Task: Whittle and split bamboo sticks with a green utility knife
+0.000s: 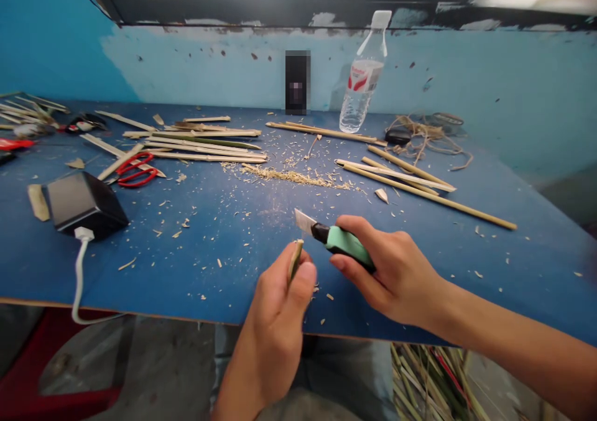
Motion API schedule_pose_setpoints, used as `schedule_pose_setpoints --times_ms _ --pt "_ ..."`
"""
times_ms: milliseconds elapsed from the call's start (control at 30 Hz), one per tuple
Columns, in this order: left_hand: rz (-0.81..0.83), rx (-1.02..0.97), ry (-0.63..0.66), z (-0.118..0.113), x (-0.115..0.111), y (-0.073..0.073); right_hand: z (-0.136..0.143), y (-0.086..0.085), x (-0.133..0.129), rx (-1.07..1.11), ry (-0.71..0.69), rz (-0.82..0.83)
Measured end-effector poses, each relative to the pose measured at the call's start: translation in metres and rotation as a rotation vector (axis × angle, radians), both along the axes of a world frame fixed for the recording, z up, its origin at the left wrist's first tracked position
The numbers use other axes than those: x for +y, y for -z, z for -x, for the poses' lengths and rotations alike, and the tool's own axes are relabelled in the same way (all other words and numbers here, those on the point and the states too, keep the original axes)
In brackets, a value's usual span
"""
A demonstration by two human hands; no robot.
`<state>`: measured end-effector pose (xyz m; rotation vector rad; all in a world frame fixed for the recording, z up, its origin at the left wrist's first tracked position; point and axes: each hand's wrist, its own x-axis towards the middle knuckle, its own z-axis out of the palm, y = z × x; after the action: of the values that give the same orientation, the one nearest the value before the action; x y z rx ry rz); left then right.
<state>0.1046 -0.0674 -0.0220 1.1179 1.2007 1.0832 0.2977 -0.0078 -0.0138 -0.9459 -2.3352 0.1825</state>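
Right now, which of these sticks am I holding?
The greenish stick in your left hand, its tip poking past your thumb; sticks on the table lie untouched.

Pretty minimal getup tbh — right forearm [494, 340] and left wrist [249, 377] both bare, slim bare fingers [357, 227] too. Lap's covered in greyish clothing [345, 374] — too dim and blurry to tell the cut.

A patchy blue wall [200, 73] backs the blue table [168, 287].
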Motion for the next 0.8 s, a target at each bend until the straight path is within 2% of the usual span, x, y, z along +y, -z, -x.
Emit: schedule_pose_setpoints --times_ms 67,167,267,367,433,567,667,800 --pt "0.000 -0.134 0.007 0.004 -0.001 0.005 -0.003 0.000 0.006 0.017 0.023 0.041" --pt "0.028 -0.186 -0.013 0.008 -0.003 0.005 -0.006 -0.002 0.010 0.027 0.025 0.051" --pt "0.072 -0.196 -0.051 0.007 -0.003 -0.002 -0.008 -0.002 0.010 0.054 -0.069 0.028" --pt "0.070 -0.204 -0.075 0.004 -0.003 -0.007 -0.009 -0.002 0.010 0.030 -0.194 -0.063" --pt "0.093 -0.202 -0.085 0.004 -0.003 -0.005 -0.010 -0.001 0.009 -0.027 -0.237 -0.101" --pt "0.122 -0.234 -0.032 0.008 -0.007 0.007 -0.010 0.000 0.009 -0.117 -0.272 -0.051" --pt "0.006 -0.096 -0.081 0.006 -0.011 0.010 -0.010 0.000 0.009 -0.129 -0.288 0.001" --pt "-0.174 0.192 -0.169 -0.008 -0.016 -0.002 -0.009 -0.002 0.005 -0.113 -0.296 0.017"
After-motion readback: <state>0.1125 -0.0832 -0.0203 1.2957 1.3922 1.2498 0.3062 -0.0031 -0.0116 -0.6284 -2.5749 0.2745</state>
